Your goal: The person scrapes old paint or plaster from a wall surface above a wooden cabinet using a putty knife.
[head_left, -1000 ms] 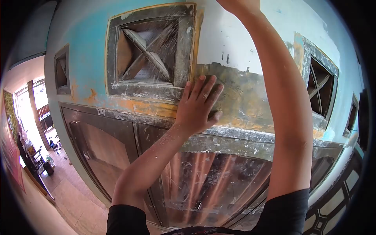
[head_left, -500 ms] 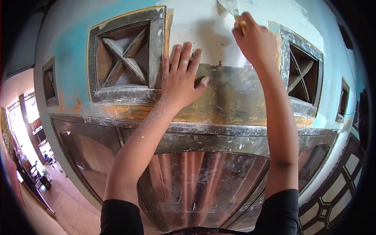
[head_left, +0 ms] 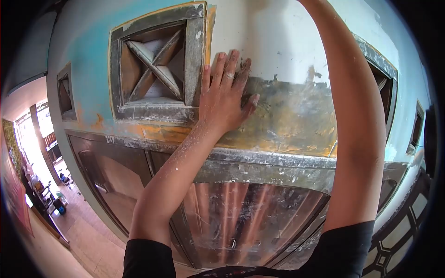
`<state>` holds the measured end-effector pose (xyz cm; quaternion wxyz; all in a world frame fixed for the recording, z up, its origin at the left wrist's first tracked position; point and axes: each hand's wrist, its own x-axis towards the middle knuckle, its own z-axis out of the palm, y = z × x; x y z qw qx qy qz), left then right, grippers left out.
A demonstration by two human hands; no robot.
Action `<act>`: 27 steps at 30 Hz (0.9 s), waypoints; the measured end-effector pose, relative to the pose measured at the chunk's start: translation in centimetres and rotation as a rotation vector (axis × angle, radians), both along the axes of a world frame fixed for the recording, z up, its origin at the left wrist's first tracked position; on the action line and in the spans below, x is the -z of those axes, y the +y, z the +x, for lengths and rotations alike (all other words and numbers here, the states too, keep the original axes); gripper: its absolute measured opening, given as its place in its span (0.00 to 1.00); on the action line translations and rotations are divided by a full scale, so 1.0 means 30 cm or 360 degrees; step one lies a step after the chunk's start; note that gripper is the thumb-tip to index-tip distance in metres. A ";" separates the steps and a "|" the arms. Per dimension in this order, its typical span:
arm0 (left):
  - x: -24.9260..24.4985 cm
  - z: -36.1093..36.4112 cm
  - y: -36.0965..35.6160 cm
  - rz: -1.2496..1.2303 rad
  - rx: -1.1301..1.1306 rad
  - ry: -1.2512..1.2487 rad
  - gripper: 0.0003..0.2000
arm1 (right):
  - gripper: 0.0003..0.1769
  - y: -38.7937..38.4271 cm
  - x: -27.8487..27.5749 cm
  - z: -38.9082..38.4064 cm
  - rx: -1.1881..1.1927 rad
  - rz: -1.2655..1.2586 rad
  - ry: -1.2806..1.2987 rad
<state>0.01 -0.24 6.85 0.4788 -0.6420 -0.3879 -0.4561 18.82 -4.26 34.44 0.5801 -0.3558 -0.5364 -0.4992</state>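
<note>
My left hand (head_left: pixel 222 99) lies flat against the wall with its fingers spread, holding nothing. White dust speckles its fingers and forearm. Beneath it, the white coated wall (head_left: pixel 278 41) meets a rough grey-brown and orange band (head_left: pixel 278 120) along a ragged edge. Just left of the hand is a square wooden vent frame (head_left: pixel 194 65) with crossed bars. My right forearm (head_left: pixel 354 102) reaches up past the top edge, so the right hand and whatever it holds are out of the picture.
A second crossed-bar vent (head_left: pixel 387 88) is partly behind my right arm. Below the band runs a worn ledge (head_left: pixel 278 157) over glass panes (head_left: pixel 245 213) with reflections. A bright doorway (head_left: pixel 44 129) opens at far left, and a patterned dark panel (head_left: pixel 394 236) stands lower right.
My right hand, which held a putty knife with a yellowish handle, has gone up beyond the top edge. The view has shifted slightly; my left hand stays flat on the wall.
</note>
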 end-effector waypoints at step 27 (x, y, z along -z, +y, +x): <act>0.112 0.090 0.068 0.0240 0.0443 -0.0120 0.34 | 0.19 0.133 0.951 0.113 -0.0369 -0.0119 -0.0751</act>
